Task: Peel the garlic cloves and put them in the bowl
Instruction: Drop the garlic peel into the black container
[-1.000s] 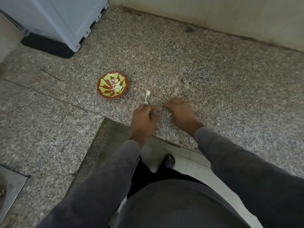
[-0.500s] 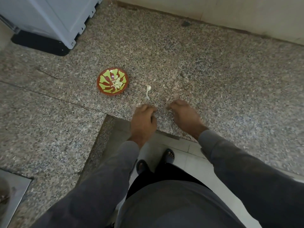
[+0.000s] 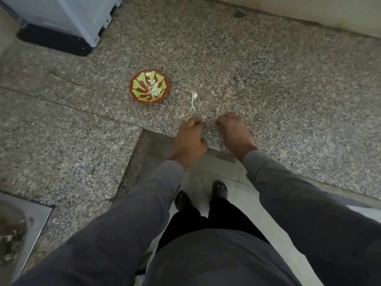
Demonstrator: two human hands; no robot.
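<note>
The granite counter (image 3: 268, 83) carries everything; its front edge steps inward at a notch, and both hands work just past that notch's corner. A grey appliance (image 3: 68, 15) stands at the far left corner, and a steel sink (image 3: 31, 219) is let into the near left.

The red-and-green bowl (image 3: 149, 87) sits left of centre, well back from the front edge, with pale peeled cloves (image 3: 154, 90) heaped at its middle. A loose strip of garlic skin (image 3: 193, 100) lies between the bowl and the hands, touching neither.

Change over the last second: the hands, formerly close together, have drawn slightly apart. The left hand (image 3: 190, 139) has its fingers curled under; whether they pinch anything cannot be told. The right hand (image 3: 235, 131) is also curled, with a small pale sliver at its fingertips (image 3: 219, 124), probably skin or a clove.

Judgement: a pulling-apart motion, consistent with skin being stripped. The clove in hand is not yet in the bowl.
</note>
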